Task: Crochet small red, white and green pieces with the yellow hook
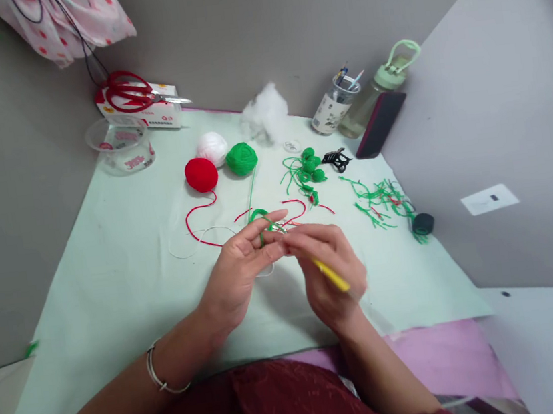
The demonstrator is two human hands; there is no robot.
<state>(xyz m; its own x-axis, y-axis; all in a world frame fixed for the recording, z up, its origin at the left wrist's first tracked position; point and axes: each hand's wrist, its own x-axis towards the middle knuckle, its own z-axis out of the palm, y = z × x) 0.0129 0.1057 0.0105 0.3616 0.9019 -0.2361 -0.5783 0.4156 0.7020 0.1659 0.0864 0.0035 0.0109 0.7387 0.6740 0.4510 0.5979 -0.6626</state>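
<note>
My left hand (237, 272) is in the middle of the table, with green yarn (260, 217) looped over its fingers and its thumb pressed toward the fingertips. From there the strand runs back to a green yarn ball (242, 159). My right hand (330, 274) grips a crochet hook with a yellow handle (333, 276), its tip end meeting the left fingertips. The small work at the fingertips is mostly hidden. Red yarn pieces (296, 202) lie just beyond the hands. A red yarn ball (201, 175) and a white yarn ball (212, 149) sit beside the green one.
Green crocheted pieces (310, 166), a black hair claw (337, 160) and yarn scraps (381, 201) lie to the right. Behind are white stuffing (267, 113), a pen jar (335, 109), a bottle (365, 105) and a phone (381, 124). Red-handled scissors (129, 92) rest on a box (164, 116) beside a plastic tub (123, 148).
</note>
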